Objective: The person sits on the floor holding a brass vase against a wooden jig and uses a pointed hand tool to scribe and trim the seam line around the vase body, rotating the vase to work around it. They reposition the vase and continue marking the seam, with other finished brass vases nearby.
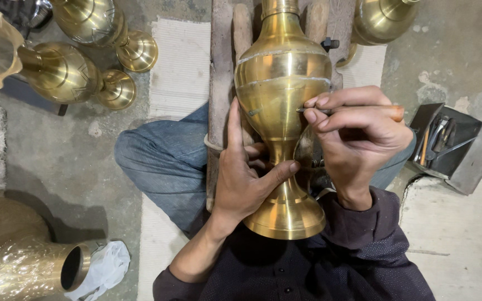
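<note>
Dark sleeves frame the bottom of the view; between them a brass vase (282,106) lies lengthwise on a wooden rest (220,83) over the lap, foot toward the wearer.

Left hand (246,173): wrapped round the narrow stem, thumb up along the belly, fingers curled, holding the vase.
Right hand (358,134): fingers pressed together, pinching a slim engraving tool (358,110) with a wooden handle; tip touches the belly just below a scribed band.

Judgement: keep the left grip firm so the vase cannot roll; brace the right hand's heel against the metal; short, light strokes following the band.

Count: hands 2; tool in hand 1; vase being worked 1; other brass vessels on the floor, partly cut off, at least 4; metal tool box (456,146) 1, right; white cloth (104,267) 1, lower left.
</note>
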